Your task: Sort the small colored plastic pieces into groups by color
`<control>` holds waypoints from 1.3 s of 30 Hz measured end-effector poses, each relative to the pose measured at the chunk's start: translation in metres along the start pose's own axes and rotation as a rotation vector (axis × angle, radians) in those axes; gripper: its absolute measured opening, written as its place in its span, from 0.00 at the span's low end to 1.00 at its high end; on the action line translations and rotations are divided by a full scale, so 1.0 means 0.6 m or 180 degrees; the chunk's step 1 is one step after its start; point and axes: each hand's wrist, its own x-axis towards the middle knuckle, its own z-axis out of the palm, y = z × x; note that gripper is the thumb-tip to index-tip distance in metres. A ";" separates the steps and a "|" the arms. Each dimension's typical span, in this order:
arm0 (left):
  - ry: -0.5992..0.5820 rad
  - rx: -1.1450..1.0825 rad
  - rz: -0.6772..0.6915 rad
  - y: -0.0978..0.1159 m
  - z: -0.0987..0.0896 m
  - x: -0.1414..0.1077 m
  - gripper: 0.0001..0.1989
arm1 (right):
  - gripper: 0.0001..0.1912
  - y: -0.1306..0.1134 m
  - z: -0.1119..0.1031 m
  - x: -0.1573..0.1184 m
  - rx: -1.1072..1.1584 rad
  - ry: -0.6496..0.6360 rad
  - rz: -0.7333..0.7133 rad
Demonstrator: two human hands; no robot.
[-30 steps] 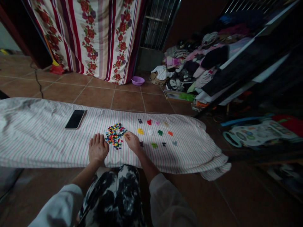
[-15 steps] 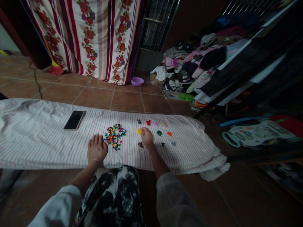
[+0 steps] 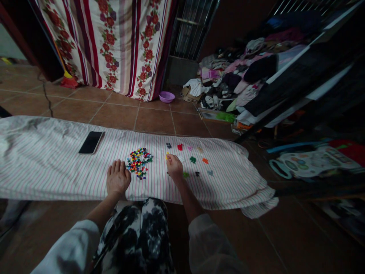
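My left hand (image 3: 118, 177) lies flat on the striped cloth, fingers stretched out, its fingertips beside a mixed heap of small coloured pieces (image 3: 139, 161). My right hand (image 3: 174, 166) is closed, fingertips pinched together over the spot of the yellow pieces (image 3: 167, 155). Only a bit of yellow shows past the fingers, and whatever sits in the pinch is hidden. Around this hand lie small sorted groups: dark grey (image 3: 169, 145), red (image 3: 180, 147), pink (image 3: 189, 148), dark green (image 3: 193, 160), orange (image 3: 205, 161), light green (image 3: 186, 174) and black (image 3: 197, 174).
A phone (image 3: 91, 142) rests on the striped cloth (image 3: 57, 163), left of the heap. Beyond the table, a purple basin (image 3: 167, 97) stands on the tiled floor near a hanging floral curtain (image 3: 122, 49). Piled clothes (image 3: 225, 76) fill the back right.
My right hand has shifted slightly left and down, now covering most of the yellow group and the brown one. My left hand stays flat; the view has tilted a little.
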 end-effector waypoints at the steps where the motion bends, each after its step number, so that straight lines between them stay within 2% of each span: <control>1: -0.0002 -0.0010 -0.0001 0.000 0.000 0.000 0.26 | 0.17 -0.010 0.006 -0.007 0.0060 -0.0064 -0.0081; 5: -0.0050 -0.0016 0.0016 0.000 -0.002 -0.001 0.26 | 0.14 -0.049 0.038 -0.044 0.0235 -0.0513 -0.0318; 9: -0.0086 -0.0007 -0.0008 0.002 -0.004 0.001 0.26 | 0.12 -0.069 0.063 -0.074 0.0203 -0.0778 -0.0240; 13: -0.0088 0.0007 -0.0024 0.001 -0.003 0.002 0.26 | 0.11 -0.073 0.069 -0.082 0.0123 -0.0773 -0.0133; 26: -0.0069 -0.0033 0.0003 -0.002 0.004 0.000 0.26 | 0.08 -0.084 0.078 -0.086 -0.0013 -0.0955 -0.0266; 34: 0.0000 -0.0050 0.0048 -0.001 0.002 -0.002 0.26 | 0.05 -0.088 0.072 -0.093 0.0100 -0.0668 -0.0178; 39: -0.0026 -0.0147 0.0040 0.001 -0.005 -0.001 0.27 | 0.05 -0.087 0.070 -0.098 0.0431 -0.0573 0.0135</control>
